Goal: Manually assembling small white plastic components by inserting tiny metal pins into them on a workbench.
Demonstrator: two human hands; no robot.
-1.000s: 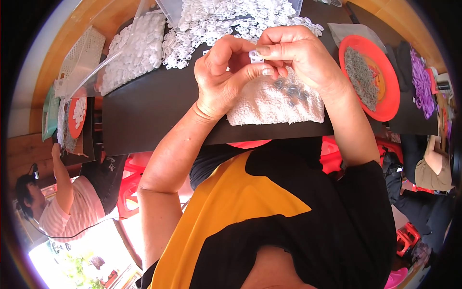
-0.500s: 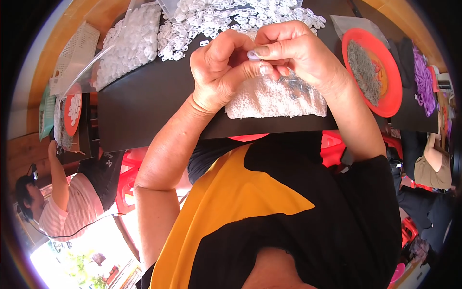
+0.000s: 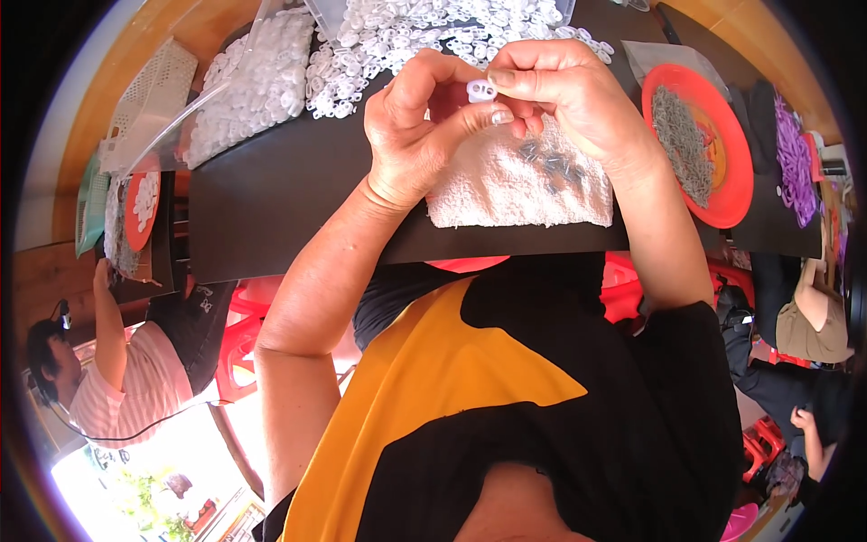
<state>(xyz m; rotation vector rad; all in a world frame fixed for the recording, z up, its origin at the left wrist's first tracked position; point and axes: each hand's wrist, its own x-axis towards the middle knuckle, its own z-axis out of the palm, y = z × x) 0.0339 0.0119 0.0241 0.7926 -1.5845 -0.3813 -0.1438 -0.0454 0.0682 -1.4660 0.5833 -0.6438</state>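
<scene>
Grip of left hand (image 3: 424,126) and right hand (image 3: 564,95) on white plastic piece (image 3: 480,89) (shape half hidden)

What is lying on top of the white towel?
Small grey metal pieces lie scattered on the white towel. The left hand and right hand, pinching a small white plastic piece, cover the towel's upper part, so anything there is hidden.

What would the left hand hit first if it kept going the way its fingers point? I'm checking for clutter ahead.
Probably the right hand: the left hand points at it, both pinching the small white plastic piece. Depth is unclear.
</scene>
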